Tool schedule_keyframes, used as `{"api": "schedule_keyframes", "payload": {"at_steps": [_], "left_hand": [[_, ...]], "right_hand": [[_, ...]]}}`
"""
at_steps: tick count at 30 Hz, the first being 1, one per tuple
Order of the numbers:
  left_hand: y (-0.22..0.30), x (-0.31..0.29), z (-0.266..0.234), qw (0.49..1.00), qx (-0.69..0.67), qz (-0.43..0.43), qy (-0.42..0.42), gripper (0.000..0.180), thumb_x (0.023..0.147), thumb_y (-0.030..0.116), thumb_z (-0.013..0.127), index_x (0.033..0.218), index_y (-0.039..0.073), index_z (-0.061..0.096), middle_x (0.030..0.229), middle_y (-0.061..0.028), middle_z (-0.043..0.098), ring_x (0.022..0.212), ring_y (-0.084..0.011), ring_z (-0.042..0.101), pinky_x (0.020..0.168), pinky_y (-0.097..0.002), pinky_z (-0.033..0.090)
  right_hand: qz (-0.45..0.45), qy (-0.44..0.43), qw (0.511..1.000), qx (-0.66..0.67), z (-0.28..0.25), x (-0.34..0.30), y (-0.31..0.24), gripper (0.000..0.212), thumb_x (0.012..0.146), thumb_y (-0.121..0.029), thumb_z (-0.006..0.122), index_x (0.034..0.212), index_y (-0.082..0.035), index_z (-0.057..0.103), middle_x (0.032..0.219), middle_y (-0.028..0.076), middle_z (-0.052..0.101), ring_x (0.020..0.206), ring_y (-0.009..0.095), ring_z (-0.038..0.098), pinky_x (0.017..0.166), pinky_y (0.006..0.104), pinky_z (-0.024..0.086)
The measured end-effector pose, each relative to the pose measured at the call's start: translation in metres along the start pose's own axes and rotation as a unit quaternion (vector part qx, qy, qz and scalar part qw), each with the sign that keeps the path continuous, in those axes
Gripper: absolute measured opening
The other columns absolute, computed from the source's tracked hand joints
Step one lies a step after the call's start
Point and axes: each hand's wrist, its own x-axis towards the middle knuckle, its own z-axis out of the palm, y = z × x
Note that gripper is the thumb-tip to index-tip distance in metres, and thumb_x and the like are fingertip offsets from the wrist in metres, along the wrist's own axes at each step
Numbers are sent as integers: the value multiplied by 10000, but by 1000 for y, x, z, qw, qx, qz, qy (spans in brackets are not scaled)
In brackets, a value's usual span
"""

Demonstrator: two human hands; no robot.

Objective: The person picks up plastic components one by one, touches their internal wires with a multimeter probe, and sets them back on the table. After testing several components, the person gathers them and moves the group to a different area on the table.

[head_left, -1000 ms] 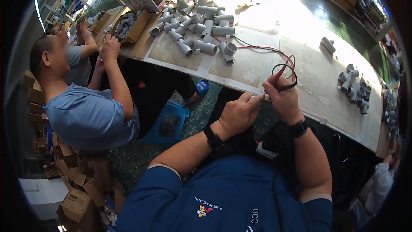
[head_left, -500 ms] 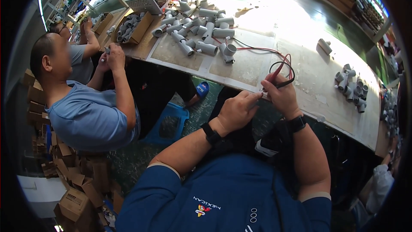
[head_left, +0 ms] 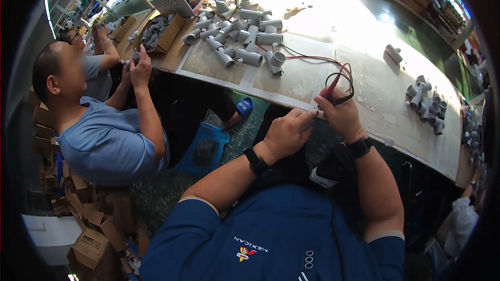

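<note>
At the near edge of the table, my right hand [head_left: 341, 113] is closed around a red test probe [head_left: 328, 90] and a black test probe [head_left: 343, 99], their tips pointing down toward my left hand. My left hand [head_left: 288, 134] is closed in a pinch, its fingertips meeting the probe tips. Something small and whitish shows between the two hands, too small to name. From the probes, red and black leads [head_left: 307, 58] loop up and run left across the table to a pile of grey pipe fittings [head_left: 249, 57].
A vented metal case [head_left: 174, 1] with a handle stands behind the pile, beside a carton [head_left: 169, 39] of grey fittings. More fittings [head_left: 427, 105] lie at the right. On my left a co-worker in a light blue shirt [head_left: 112, 138] sits on a blue stool [head_left: 208, 145], holding a small part.
My hands and the probes have hardly moved. The nearest co-worker has leaned slightly left, and that person's hands have shifted and moved apart a little.
</note>
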Motion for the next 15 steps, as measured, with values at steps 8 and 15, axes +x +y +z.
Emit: {"api": "schedule_keyframes", "payload": {"at_steps": [8,15], "left_hand": [[-2,7,-3,1000,-5,4,5,405,905,171,752,1301,124,687,1101,-133,712,911,-370,720,781,-440,608],[18,27,-28,941,-265,-196,-73,529,970,151,758,1445,80,537,1042,-99,720,859,-183,710,712,-311,598]], "right_hand": [[5,0,1000,-18,-2,7,-7,160,963,-167,760,953,-22,694,765,68,701,702,160,658,650,320,517],[139,26,974,179,-52,-3,4,186,1012,-206,723,951,-37,675,747,22,681,624,98,638,538,265,515]]}}
